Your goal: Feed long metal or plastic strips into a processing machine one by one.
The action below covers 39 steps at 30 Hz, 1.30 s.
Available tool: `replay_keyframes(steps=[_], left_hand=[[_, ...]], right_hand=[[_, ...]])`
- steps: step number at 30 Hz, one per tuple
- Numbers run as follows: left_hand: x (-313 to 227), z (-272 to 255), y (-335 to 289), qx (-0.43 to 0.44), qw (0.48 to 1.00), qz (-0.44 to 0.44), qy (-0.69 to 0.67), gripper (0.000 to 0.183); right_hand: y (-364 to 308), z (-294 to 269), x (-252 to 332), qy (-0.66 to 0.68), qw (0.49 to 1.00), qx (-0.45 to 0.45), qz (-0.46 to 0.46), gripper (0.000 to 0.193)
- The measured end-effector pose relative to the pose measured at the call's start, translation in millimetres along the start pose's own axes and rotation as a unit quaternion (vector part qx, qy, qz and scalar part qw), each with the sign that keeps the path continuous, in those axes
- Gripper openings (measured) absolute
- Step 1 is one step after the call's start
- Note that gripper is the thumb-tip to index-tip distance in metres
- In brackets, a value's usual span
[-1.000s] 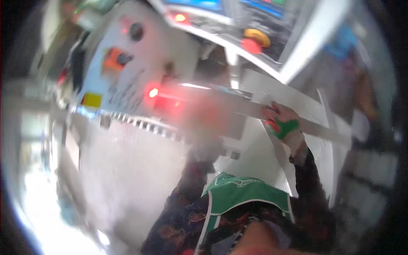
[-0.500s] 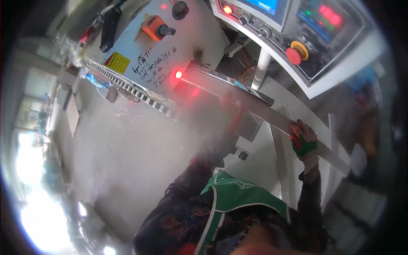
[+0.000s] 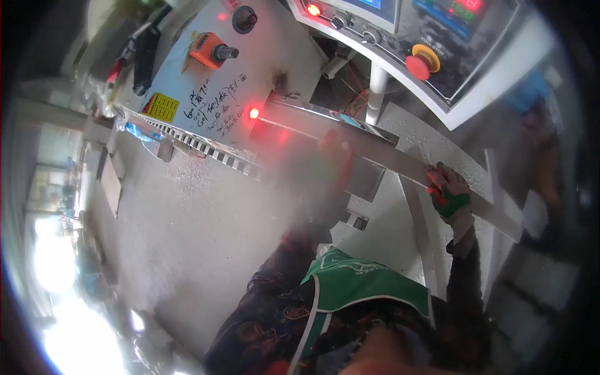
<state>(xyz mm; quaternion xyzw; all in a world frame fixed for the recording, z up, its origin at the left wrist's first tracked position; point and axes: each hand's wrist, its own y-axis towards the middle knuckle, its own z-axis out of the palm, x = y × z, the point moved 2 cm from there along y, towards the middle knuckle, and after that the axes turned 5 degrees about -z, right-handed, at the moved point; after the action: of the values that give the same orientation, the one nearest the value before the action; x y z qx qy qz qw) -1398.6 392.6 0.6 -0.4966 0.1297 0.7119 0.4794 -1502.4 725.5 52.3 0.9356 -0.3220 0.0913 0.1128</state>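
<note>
A long, flat grey strip (image 3: 406,167) lies slantwise along the machine's narrow bed, running from the red light spot down to the right. My right hand (image 3: 449,192), in a green and red half-finger glove, is closed round the strip towards its right end. Further up the strip is my left hand (image 3: 335,156), blurred by pale haze and tinted red; its fingers cannot be made out. Beneath the strip, beside the left hand, sits a square metal plate (image 3: 365,180). A bright red light (image 3: 254,113) shines at the strip's far end.
Above the bed stands a white control panel (image 3: 400,53) with knobs and a red stop button (image 3: 420,64). An orange counter dial (image 3: 209,51) sits on the light-blue machine cover (image 3: 269,37). A toothed rail (image 3: 194,142) runs along its near edge. A green apron (image 3: 369,281) covers my front.
The whole view has shifted a little, with the panel and machine cover now higher and further left. Both hands keep about the same places along the strip.
</note>
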Motion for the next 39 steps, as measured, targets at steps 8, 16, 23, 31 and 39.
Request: replay_keyframes(steps=[8,16,23,31,39], left_hand=[[13,-16,12,-0.014,0.999,0.035,-0.031,0.057],[18,-7,8,-0.019,0.991,0.091,0.096,0.060],[8,-1,2,-0.030,0.999,0.013,-0.003,0.062],[10,-2,12,0.003,0.997,0.030,-0.069,0.058],[34,-25,19,-0.001,0.993,0.022,-0.114,0.054]], right_hand=[[6,-1,2,-0.005,1.000,0.013,-0.001,0.053],[1,2,-4,0.001,1.000,0.009,-0.006,0.046],[2,4,-3,-0.006,1.000,0.010,-0.001,0.046],[7,1,3,-0.032,0.999,0.034,0.013,0.049],[7,2,3,-0.051,0.998,0.019,-0.009,0.050]])
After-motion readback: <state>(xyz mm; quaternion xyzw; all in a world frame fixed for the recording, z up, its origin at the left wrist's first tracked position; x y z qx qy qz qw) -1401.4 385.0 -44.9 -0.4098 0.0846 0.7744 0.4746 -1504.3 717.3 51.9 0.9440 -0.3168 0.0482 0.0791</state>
